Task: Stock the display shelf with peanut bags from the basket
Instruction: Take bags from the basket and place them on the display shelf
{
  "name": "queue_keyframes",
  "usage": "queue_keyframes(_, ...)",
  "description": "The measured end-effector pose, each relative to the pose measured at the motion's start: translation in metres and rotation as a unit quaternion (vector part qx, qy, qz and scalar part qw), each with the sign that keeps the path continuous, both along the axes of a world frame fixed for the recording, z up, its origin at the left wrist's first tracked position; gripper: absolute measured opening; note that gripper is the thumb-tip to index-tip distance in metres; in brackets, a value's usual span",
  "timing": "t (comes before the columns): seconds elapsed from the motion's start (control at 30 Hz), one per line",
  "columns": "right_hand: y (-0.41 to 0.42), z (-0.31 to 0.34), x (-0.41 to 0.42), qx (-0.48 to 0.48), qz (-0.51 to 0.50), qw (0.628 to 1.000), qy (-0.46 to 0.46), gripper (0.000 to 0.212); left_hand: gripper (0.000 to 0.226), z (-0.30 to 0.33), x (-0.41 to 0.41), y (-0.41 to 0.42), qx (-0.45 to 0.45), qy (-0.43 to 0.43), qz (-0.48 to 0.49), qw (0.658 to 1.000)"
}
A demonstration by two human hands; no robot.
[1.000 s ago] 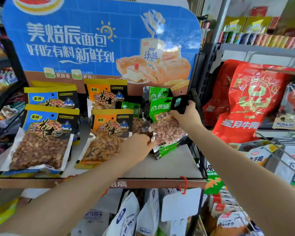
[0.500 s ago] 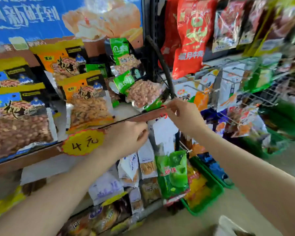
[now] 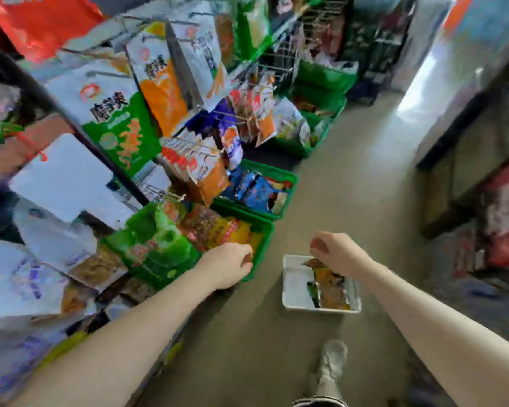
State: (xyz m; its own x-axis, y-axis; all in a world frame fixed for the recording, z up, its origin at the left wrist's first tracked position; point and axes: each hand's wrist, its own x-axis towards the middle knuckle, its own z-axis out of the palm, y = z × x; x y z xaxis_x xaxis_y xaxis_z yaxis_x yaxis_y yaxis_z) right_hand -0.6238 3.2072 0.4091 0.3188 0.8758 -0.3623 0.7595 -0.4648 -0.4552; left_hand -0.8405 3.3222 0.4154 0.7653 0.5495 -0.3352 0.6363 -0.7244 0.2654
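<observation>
Snack racks (image 3: 147,118) filling the left side, green crates (image 3: 263,227) sitting below. White basket (image 3: 294,289) lying on the floor, holding peanut bags (image 3: 329,286) (blurred). Left hand (image 3: 228,264) and right hand (image 3: 340,254) hovering above, fingers curling loosely, gripping nothing.

Snack bags (image 3: 121,124) carry blurred print, nothing legible

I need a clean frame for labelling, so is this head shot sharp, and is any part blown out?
Head view: motion blur smears the hanging snack packs; the white basket and both hands are softer but readable; glare washes out the upper right floor.
</observation>
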Motion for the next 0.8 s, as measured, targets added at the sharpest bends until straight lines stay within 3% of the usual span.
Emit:
queue_keyframes(0.13, -0.042, -0.044, 0.082, -0.068, -0.060, 0.996, -0.005, 0.017, 0.026, -0.046, 0.095, -0.012, -0.065, 0.045, -0.025, 0.997)
queue_keyframes(0.37, -0.076, -0.158, 0.213, -0.180, -0.152, 0.969, 0.071, 0.021, 0.022, -0.172, 0.218, -0.041, -0.199, 0.105, 0.075, 0.972)
queue_keyframes(0.57, -0.062, -0.301, 0.249, -0.227, -0.146, 0.955, 0.126, 0.011, 0.027, -0.306, 0.266, -0.034, -0.229, 0.149, 0.147, 0.951)
queue_keyframes(0.67, -0.048, -0.384, 0.258, -0.227, -0.177, 0.947, 0.142, 0.023, 0.032, -0.386, 0.290, -0.017, -0.230, 0.135, 0.171, 0.948)
queue_keyframes(0.8, -0.040, -0.484, 0.265, -0.219, -0.213, 0.938, 0.161, 0.023, 0.041, -0.486, 0.326, -0.005, -0.234, 0.115, 0.166, 0.951)
